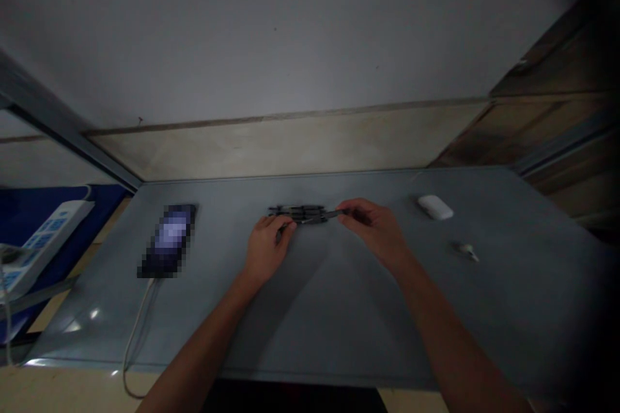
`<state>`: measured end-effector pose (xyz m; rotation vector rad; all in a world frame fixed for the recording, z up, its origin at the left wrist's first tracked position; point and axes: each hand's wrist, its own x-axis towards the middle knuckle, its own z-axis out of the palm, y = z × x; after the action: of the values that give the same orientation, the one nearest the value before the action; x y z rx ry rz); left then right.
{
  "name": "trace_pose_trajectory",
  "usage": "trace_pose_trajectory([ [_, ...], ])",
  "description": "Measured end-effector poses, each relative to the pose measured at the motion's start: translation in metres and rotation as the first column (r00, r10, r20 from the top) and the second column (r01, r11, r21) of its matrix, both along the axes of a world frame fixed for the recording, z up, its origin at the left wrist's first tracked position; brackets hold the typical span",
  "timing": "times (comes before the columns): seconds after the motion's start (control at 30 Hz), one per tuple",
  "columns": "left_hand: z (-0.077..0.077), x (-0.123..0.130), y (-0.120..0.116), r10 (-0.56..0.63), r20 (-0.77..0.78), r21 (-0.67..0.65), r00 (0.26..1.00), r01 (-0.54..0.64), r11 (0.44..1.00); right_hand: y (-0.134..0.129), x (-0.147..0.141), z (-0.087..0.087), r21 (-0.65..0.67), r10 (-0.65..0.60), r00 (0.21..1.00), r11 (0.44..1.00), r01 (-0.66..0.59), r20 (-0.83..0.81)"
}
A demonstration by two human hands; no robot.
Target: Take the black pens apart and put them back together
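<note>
Dark pen bundle: several slim, dark, pen-like pieces [300, 210] lie side by side at the centre of the frame, running left to right, between the two hands.
Left hand: the person's left hand [268, 246] sits just below the left end of the bundle, thumb and forefinger brought together on a thin piece [303, 221] with a silvery end that points right; the fingers partly hide it.
Right hand: the person's right hand [374, 226] is just right of the bundle, thumb and forefinger pinching a slim dark stick [332, 213] that reaches left to the bundle's right end; whether it touches the bundle, I cannot tell.
Worktop: a grey worktop [329, 316] lies under all of this, across the middle and lower frame.
White case: a rounded white case [435, 206] rests right of the right hand.
Earbud: a small white earbud-like piece [468, 251] lies below the case, near it.
Phone: a pixelated, phone-like device [169, 239] lies left of centre, well apart from the left hand.
Cable: a pale cable [133, 335] runs from its lower end past the worktop's front edge.
Power strip: a white strip [46, 242] rests on a blue surface [109, 200] at the far left.
Wall: a plain pale wall [290, 32] fills the upper frame.
</note>
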<state>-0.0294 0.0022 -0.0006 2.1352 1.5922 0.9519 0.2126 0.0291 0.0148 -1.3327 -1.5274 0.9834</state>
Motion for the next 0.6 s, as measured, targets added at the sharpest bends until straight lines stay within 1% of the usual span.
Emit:
trace_pose_trajectory([
  [0.37, 0.000, 0.002, -0.001, -0.025, -0.006, -0.007, 1.000, 0.025, 1.000, -0.003, -0.004, 0.003, -0.036, 0.059, 0.998, 0.998, -0.059, 0.015],
  [0.5, 0.001, 0.003, -0.002, -0.080, 0.002, 0.012, 0.997, 0.080, 0.997, -0.005, -0.011, 0.002, -0.054, 0.121, 0.993, 0.991, -0.121, 0.002],
  [0.6, 0.002, 0.004, -0.005, -0.122, -0.062, 0.022, 0.991, 0.123, 0.992, -0.008, -0.020, -0.002, -0.029, 0.190, 0.982, 0.981, -0.190, -0.010],
])
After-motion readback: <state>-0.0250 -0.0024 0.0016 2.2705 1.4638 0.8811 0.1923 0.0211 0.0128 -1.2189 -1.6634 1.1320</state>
